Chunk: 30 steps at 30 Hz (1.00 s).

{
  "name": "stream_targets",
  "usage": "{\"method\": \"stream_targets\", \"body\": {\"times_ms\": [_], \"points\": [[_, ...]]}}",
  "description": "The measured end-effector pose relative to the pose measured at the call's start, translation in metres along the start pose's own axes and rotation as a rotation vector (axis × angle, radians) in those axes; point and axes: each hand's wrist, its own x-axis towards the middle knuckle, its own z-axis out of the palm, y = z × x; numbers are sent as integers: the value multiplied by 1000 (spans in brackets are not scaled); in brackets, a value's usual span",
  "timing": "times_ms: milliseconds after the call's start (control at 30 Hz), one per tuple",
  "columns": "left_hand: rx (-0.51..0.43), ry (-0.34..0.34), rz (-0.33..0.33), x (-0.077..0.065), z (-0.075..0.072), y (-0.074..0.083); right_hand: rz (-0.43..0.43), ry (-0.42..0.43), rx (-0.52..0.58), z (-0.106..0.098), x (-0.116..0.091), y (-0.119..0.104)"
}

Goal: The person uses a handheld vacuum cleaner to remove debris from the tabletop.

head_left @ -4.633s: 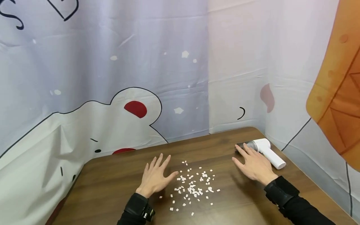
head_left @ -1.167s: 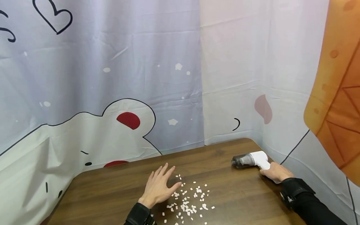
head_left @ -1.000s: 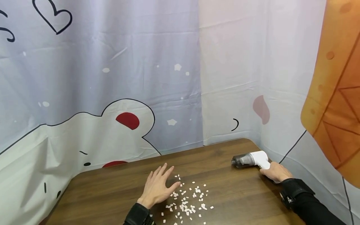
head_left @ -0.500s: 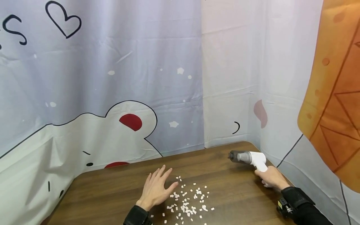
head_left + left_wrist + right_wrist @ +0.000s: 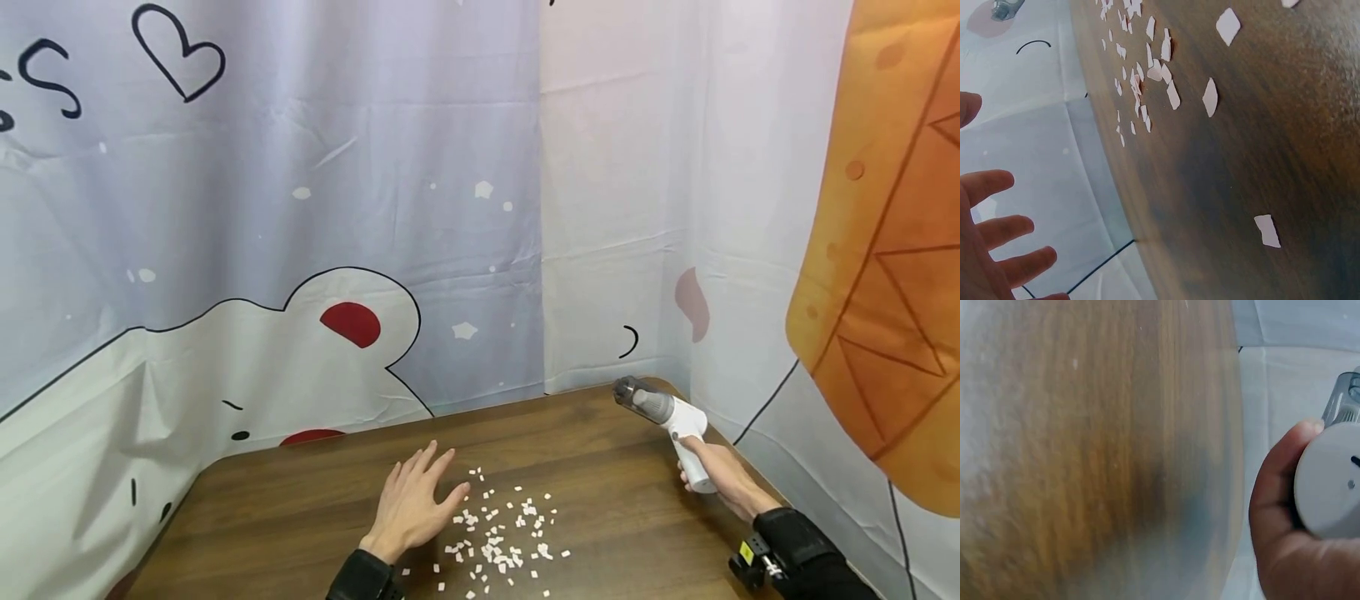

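My right hand [image 5: 716,471] grips the white handle of a small handheld vacuum cleaner [image 5: 686,425] over the right side of the table. Its clear, dark-tipped nozzle points up and to the left. In the right wrist view the round white end of the vacuum [image 5: 1335,481] shows with my fingers curled round it. My left hand [image 5: 412,504] is held with fingers spread, left of the scattered white paper bits [image 5: 495,542], and holds nothing. Seen from the left wrist, those fingers [image 5: 1007,231] stand apart beside the paper bits [image 5: 1138,87].
The brown wooden table [image 5: 300,517] has a rounded far right corner. A printed fabric curtain [image 5: 420,208] hangs right behind its back edge and along its right side, with an orange shape [image 5: 885,292] on the right.
My right hand has gone from open over the vacuum to gripping its handle, then lifted it and tilted the nozzle upward. The left hand has stayed nearly in place beside the paper bits.
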Motion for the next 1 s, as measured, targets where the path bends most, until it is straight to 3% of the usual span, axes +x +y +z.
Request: {"method": "stream_targets", "body": {"times_ms": [233,367,667,900,1000], "points": [[7,8,-26,-6,-3,-6,-98,-248,293,10,1,-2],[9,13,-37,-8,-6,-9,-91,-296,408,18,1,-5],[12,50,-34,-11,-13,-11,-33,-390,542,42,-4,-10],[9,71,-40,-17,-18,-15,-54,-429,514,54,-6,-16],[12,77,-43,-19,-19,-16,-26,-434,553,57,-6,-17]]}}
